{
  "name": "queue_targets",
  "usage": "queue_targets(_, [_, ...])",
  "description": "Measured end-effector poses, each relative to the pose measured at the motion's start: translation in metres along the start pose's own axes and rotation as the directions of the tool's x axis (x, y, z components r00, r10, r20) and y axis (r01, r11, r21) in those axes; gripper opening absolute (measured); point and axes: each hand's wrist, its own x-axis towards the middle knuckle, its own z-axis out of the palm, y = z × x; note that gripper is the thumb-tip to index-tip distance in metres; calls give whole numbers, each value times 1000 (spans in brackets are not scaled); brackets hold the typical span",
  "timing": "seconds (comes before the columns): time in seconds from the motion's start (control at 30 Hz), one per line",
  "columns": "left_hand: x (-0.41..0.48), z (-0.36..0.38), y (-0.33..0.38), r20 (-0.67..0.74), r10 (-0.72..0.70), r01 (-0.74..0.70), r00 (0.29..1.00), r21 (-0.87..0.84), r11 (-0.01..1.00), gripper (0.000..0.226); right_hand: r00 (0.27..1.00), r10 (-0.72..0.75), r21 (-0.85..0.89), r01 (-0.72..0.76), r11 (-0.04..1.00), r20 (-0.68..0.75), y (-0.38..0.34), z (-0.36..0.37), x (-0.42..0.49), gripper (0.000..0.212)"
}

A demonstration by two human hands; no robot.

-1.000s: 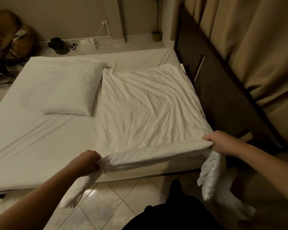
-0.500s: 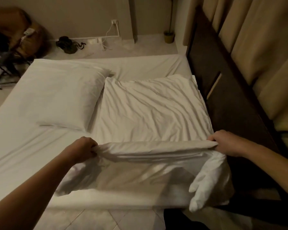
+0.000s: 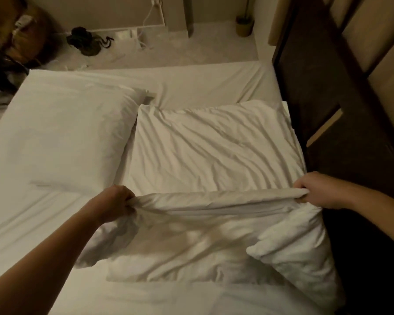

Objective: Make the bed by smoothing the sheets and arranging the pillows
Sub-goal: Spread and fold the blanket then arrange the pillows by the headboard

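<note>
The folded blanket (image 3: pixel 214 144) has been drawn further onto the bed (image 3: pixel 191 80); its fold is gripped by the left hand (image 3: pixel 114 203) and right hand (image 3: pixel 316 189).

1. At 3 o'clock a dark headboard (image 3: pixel 341 160) stands tight against the bed and walls off that side.
2. At 10 o'clock a plump pillow (image 3: pixel 73 137) lies touching the crumpled bedding (image 3: pixel 214 151), closing that flank.
3. At 12 o'clock bare sheet (image 3: pixel 203 80) lies open beyond the bedding.
4. At 8 o'clock flat sheet is open too.
</note>
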Motion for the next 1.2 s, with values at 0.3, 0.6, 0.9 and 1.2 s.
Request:
queue_targets(0.3, [152,-85,0,-185,-81,95,979,67,993,26,989,96,-60,-104,993,-116,-2,-107,150,13])
queue_targets(0.6, [279,-156,15,-685,-54,-46,726,-127,991,54,800,301,447,-46,893,-519,-34,-182,238,59])
queue_targets(0.9, [279,10,-3,-389,-30,-12,921,-105,994,62,952,180,188,-136,973,-246,-11,-55,261,55])
queue_targets(1.2, [231,142,29,-183,59,-88,981,-155,984,72,993,105,116,-98,988,-52,-12,84,250,64])
